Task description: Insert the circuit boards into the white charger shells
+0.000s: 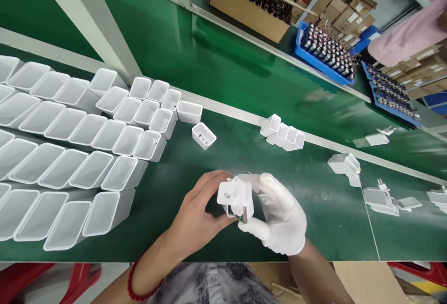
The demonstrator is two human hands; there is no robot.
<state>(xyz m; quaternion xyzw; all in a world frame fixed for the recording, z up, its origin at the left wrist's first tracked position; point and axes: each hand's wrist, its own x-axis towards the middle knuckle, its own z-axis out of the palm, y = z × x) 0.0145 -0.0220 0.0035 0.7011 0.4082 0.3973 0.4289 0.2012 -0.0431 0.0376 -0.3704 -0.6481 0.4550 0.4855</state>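
Just in from the table's near edge, the bare left hand and the gloved right hand both grasp a white plug unit — one from either side, with a bit of green board showing low on it. The step in hand looks like fitting board and shell together; the next move seems to call for a steady left hold and straight alignment — open white cases stand toward the table's left end.
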